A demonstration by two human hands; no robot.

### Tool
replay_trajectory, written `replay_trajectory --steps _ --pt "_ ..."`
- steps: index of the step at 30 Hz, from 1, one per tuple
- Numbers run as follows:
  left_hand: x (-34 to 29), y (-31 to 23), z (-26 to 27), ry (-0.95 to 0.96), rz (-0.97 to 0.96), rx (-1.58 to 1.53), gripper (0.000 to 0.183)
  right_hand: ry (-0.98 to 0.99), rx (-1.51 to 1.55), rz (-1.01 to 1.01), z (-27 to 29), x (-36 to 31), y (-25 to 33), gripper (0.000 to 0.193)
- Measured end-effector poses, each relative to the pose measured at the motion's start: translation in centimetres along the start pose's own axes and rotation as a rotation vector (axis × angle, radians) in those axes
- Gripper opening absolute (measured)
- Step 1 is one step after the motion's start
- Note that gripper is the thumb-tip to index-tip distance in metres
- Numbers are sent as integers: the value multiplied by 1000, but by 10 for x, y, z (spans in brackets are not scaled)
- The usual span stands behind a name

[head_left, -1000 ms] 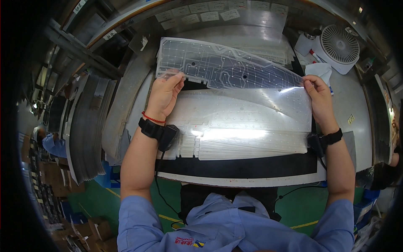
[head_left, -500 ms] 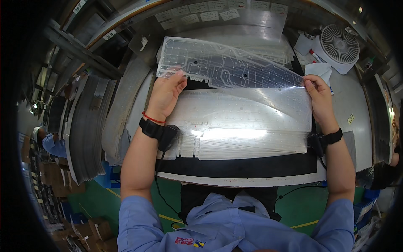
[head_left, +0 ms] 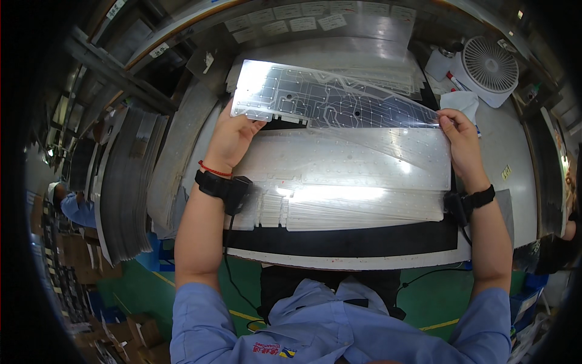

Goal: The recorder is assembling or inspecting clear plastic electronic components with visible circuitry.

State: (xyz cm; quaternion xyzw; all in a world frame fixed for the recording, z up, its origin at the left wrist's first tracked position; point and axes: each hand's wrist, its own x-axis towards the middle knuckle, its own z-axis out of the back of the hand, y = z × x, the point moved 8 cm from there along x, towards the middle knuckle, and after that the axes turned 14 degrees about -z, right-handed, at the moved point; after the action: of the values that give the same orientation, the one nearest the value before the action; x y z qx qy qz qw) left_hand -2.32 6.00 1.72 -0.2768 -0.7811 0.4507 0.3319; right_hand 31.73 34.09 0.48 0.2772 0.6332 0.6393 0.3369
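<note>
A clear film sheet (head_left: pixel 330 100) printed with circuit traces stretches between my two hands, above the work table. My left hand (head_left: pixel 232 138) pinches its lower left corner, thumb and fingers closed. At the right end, my right hand (head_left: pixel 462 138) grips the film's corner between thumb and fingers. Bright glare whitens the film's upper left part. Below it lies a stack of similar translucent sheets (head_left: pixel 364 206), their near edges fanned out. The stack rests on a black mat (head_left: pixel 364 239). More sheets (head_left: pixel 397 76) lie behind the held film.
A white fan (head_left: pixel 491 64) stands at the back right, beside a bottle (head_left: pixel 439 62) and a white cloth (head_left: pixel 461 101). Tall piles of thin sheets (head_left: pixel 130 176) flank the table on the left. Paper labels (head_left: pixel 303 23) cover the panel at the back.
My left hand has shifted slightly left and down on the film. The film's left end has tilted, and strong glare now shows there. My right hand has stayed nearly still.
</note>
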Motion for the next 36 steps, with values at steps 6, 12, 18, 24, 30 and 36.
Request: replay_trajectory --steps 6,12,18,24,30,36 --pt "15 -2 60 -359 -71 -129 28 55 7 -70 -2 1 -3 15" --pt "20 7 81 -290 20 122 21 60 -47 -112 -5 -1 -3 15" --pt "18 3 78 -266 -17 314 25 46 -141 -59 -7 -2 0 15" --pt "19 9 43 -27 94 502 29 67 -43 -96 -4 -1 -5 16" --pt "19 9 46 43 52 562 25 73 -9 -122 -6 1 -8 19" --pt "25 -1 54 -38 -33 379 23 82 72 -116 -10 -4 2 32"
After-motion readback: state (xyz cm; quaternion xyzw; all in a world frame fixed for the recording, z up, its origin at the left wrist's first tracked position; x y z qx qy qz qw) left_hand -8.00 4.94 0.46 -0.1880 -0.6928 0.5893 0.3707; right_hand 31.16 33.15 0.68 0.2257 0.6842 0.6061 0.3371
